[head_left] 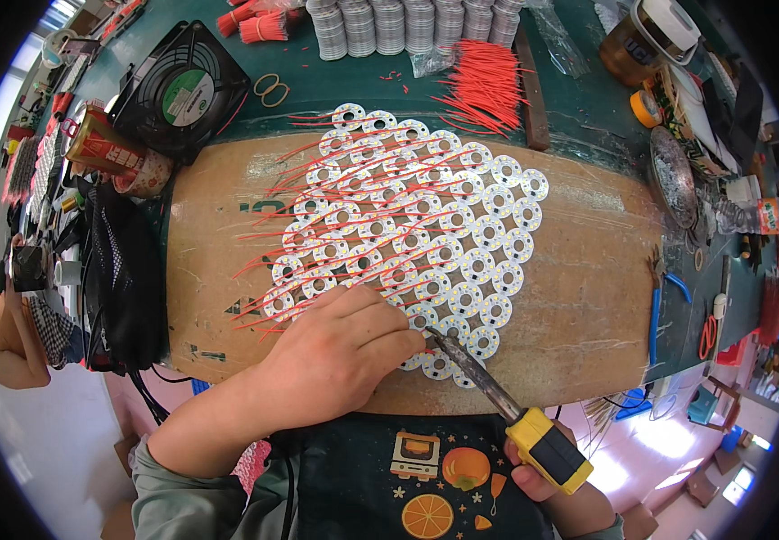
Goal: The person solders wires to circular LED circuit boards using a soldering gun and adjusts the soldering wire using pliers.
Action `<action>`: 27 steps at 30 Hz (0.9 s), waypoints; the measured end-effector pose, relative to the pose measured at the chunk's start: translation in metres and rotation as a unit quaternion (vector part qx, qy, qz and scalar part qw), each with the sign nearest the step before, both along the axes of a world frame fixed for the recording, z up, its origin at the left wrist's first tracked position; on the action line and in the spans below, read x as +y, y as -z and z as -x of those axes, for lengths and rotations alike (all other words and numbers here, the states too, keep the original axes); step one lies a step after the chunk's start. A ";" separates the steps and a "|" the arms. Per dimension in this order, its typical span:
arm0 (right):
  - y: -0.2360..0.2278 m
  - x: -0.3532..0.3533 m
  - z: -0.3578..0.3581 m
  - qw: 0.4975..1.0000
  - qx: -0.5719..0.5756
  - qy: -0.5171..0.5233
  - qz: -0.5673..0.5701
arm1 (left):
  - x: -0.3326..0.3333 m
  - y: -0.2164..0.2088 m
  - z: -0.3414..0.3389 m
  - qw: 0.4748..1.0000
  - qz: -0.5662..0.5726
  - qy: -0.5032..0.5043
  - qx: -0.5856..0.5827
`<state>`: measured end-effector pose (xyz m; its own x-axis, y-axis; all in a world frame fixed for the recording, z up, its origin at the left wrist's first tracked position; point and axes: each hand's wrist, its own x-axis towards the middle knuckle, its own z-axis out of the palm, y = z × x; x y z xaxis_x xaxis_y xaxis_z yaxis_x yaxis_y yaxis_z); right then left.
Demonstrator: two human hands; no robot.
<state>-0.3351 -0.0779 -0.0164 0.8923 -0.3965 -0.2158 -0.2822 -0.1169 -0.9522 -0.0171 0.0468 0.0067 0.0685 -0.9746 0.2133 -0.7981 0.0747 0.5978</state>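
Observation:
Rows of round white LED ring boards point(507, 245) lie packed together on a brown cardboard sheet point(587, 279). Thin red wires point(263, 236) stretch leftward from many of them. Over the lower boards, my left hand point(340, 355) is closed, its thumb and fingers pinching a red wire whose end barely shows at the fingertips. A soldering iron point(551, 450) with a yellow and black handle is gripped in my right hand point(533, 475). Its metal tip meets a lower board right beside my left fingertips. The boards under my left hand are hidden.
Loose red wires point(488, 85) lie beyond the boards, near stacked ring boards point(389, 27) and a dark bar point(535, 108). A black fan point(178, 94) stands at far left. Right are a metal dish point(673, 175) and blue-handled pliers point(654, 315). Another person point(13, 337) sits leftward.

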 end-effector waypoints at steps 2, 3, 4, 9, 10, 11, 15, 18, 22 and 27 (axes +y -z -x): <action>0.001 -0.002 0.002 1.000 -0.010 -0.008 -0.016 | 0.000 0.000 0.000 1.000 -0.001 -0.001 -0.001; 0.003 -0.003 0.006 1.000 -0.010 -0.008 -0.015 | 0.000 0.000 0.001 1.000 0.001 -0.003 -0.002; 0.004 -0.005 0.011 0.998 -0.018 -0.005 -0.060 | 0.000 0.000 0.001 1.000 0.003 -0.004 -0.002; 0.009 -0.003 0.022 0.984 -0.062 0.025 -0.167 | 0.002 0.000 0.003 1.000 0.012 -0.016 -0.008; 0.007 -0.002 0.019 0.984 -0.063 0.026 -0.167 | 0.002 -0.001 0.005 0.999 0.016 -0.023 -0.017; 0.003 0.002 0.015 0.980 -0.060 0.044 -0.186 | 0.003 -0.002 0.006 0.999 0.016 -0.023 -0.017; 0.000 -0.006 0.016 0.989 -0.024 -0.011 -0.148 | 0.015 -0.006 0.014 0.996 0.061 -0.060 -0.017; -0.015 -0.008 0.004 0.987 -0.004 0.000 -0.161 | 0.026 -0.003 0.021 0.993 0.077 -0.080 -0.042; -0.014 -0.007 -0.001 0.993 -0.017 -0.001 -0.118 | 0.035 0.001 0.024 0.991 0.071 -0.099 -0.064; -0.012 -0.003 -0.006 0.994 -0.009 0.011 -0.109 | 0.038 0.007 0.025 0.990 0.066 -0.105 -0.067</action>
<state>-0.3293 -0.0806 -0.0040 0.8884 -0.3621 -0.2821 -0.2646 0.0982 -0.9593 -0.0425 0.0844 -0.0007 0.2287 -0.9049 0.3590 -0.8762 -0.0305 0.4811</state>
